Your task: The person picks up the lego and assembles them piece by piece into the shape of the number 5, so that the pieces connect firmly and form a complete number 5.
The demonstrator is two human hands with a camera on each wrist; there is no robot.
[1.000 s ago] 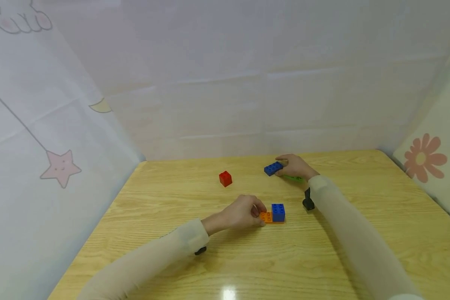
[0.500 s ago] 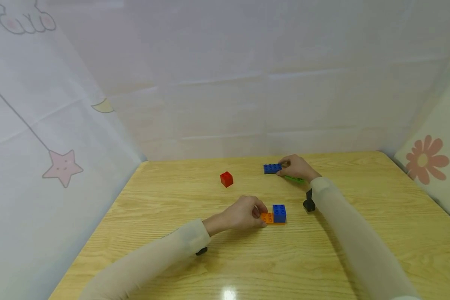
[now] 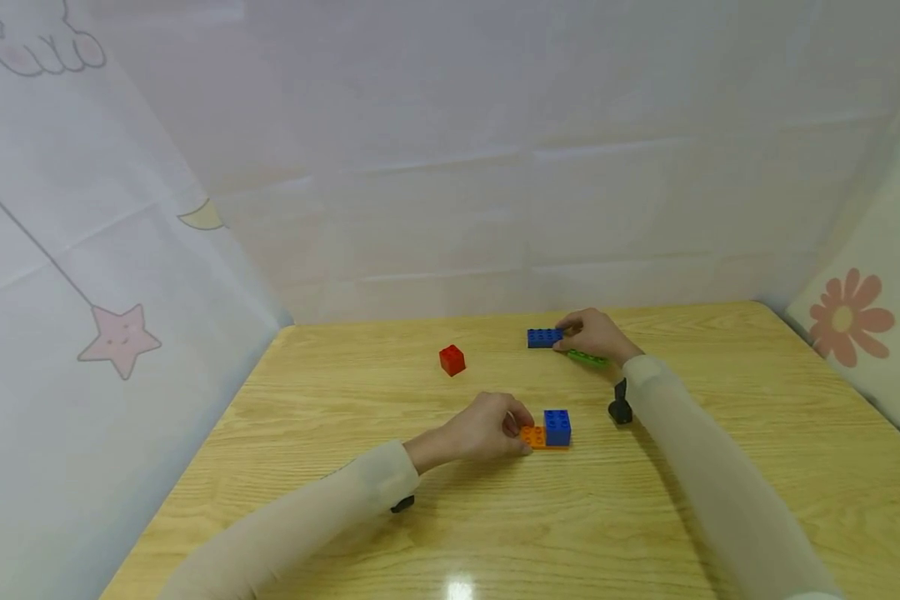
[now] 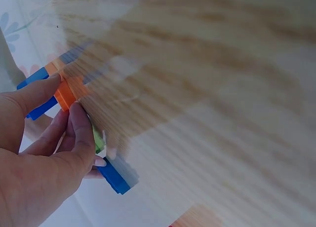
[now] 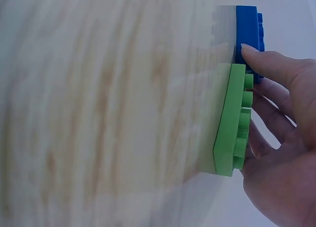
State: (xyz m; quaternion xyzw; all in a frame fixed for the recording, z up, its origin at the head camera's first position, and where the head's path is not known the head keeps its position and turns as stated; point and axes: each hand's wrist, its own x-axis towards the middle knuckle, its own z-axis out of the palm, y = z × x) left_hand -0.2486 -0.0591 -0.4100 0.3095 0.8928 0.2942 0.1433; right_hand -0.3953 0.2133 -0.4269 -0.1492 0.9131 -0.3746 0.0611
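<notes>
Right hand [image 3: 591,335] at the worktop's [image 3: 720,467] far side, fingers pinching the flat blue brick [image 3: 544,337], long axis left-right, beside the green plate [image 3: 589,358]; left hand [image 3: 482,428] pinches the orange plate [image 3: 532,436].

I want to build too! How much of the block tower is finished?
Done: one square blue block sits on the orange plate, covering half of it. In hand: the left hand holds that plate steady, and the right hand rests on a flat blue brick beside a green plate at the far side. Left: those two pieces and the red cube lie unattached.
</notes>
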